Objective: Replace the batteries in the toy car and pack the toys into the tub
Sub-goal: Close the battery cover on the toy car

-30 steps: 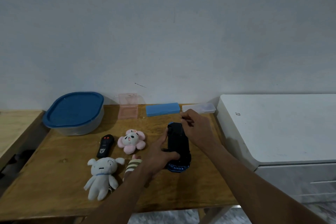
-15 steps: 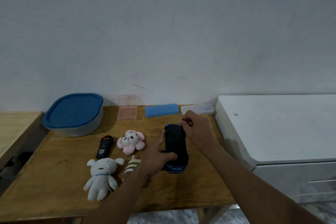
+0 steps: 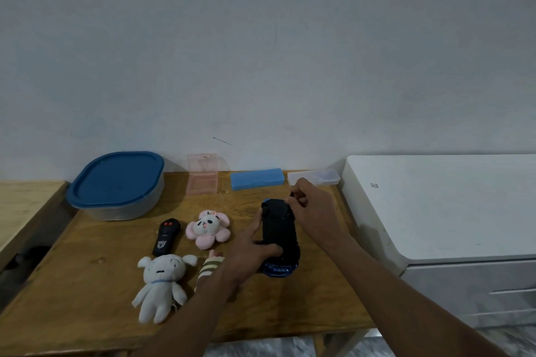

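A black toy car (image 3: 280, 229) with blue trim lies underside up on the wooden table (image 3: 87, 284). My left hand (image 3: 249, 252) grips its near end from the left. At the car's far end my right hand (image 3: 311, 211) has its fingers curled, pinching a small dark thing I cannot identify. The tub (image 3: 116, 185), closed with a blue lid, stands at the back left. A black remote (image 3: 166, 236), a pink flower plush (image 3: 208, 227) and a white plush (image 3: 162, 281) lie left of the car. My left forearm partly hides a striped plush (image 3: 210, 266).
Along the wall lie a pink transparent case (image 3: 202, 174), a blue case (image 3: 256, 179) and a clear case (image 3: 316, 177). A white cabinet (image 3: 435, 203) adjoins the table's right edge. A lower wooden surface (image 3: 23, 206) stands at the left.
Both hands stay on the car. The right hand's fingers have shifted slightly at the car's far end; the toys have not moved.
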`<act>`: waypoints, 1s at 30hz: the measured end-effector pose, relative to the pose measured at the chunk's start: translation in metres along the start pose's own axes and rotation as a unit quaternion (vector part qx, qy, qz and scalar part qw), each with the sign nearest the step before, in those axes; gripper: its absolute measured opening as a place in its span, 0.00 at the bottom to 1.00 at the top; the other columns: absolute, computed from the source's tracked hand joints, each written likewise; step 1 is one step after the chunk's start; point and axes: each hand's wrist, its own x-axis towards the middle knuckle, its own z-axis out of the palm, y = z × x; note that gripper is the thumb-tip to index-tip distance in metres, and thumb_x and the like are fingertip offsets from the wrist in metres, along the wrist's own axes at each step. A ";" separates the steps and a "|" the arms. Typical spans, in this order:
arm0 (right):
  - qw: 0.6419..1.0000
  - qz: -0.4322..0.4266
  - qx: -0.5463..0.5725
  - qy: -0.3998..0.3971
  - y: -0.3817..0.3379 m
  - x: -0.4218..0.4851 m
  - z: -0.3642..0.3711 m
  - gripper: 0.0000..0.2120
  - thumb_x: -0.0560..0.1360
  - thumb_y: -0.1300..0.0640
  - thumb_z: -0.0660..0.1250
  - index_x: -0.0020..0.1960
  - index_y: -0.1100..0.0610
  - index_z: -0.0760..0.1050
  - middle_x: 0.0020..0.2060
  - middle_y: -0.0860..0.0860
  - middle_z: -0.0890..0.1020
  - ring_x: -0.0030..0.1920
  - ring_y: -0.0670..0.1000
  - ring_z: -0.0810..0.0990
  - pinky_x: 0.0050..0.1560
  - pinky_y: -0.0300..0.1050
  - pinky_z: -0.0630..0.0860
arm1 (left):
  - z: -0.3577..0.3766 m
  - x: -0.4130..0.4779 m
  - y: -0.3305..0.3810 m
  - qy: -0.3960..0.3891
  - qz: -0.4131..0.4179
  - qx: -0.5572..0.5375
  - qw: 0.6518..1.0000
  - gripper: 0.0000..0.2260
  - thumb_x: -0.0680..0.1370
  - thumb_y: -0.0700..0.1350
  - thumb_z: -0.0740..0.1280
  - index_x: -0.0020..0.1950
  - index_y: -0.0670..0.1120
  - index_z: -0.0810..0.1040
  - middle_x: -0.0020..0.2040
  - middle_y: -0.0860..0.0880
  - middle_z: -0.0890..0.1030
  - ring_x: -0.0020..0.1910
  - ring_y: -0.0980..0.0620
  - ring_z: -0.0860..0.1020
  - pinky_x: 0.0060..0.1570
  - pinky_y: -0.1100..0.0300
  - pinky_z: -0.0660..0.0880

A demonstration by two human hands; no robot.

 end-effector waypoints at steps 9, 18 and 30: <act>1.000 -0.006 0.000 0.001 -0.005 -0.003 0.000 0.09 0.74 0.60 0.68 0.42 0.52 0.69 0.35 0.49 0.79 0.36 0.45 0.78 0.36 0.31 0.74 | 0.000 -0.004 0.002 -0.002 0.001 0.001 1.000 0.48 0.67 0.38 0.75 0.79 0.64 0.55 0.61 0.46 0.82 0.58 0.43 0.81 0.60 0.40 0.78; 1.000 -0.007 -0.006 0.019 -0.010 -0.006 0.001 0.08 0.75 0.58 0.69 0.43 0.50 0.70 0.35 0.46 0.80 0.37 0.45 0.80 0.36 0.40 0.79 | 0.006 -0.010 0.003 -0.003 0.006 0.013 1.000 0.45 0.70 0.37 0.75 0.78 0.63 0.57 0.61 0.45 0.81 0.58 0.45 0.81 0.59 0.43 0.79; 1.000 -0.001 0.004 -0.002 -0.011 -0.014 0.002 0.09 0.74 0.60 0.68 0.45 0.50 0.69 0.37 0.47 0.80 0.38 0.44 0.79 0.37 0.39 0.79 | 0.003 -0.017 0.003 -0.010 -0.001 -0.005 1.000 0.45 0.72 0.33 0.73 0.79 0.61 0.55 0.62 0.45 0.81 0.59 0.45 0.80 0.58 0.46 0.79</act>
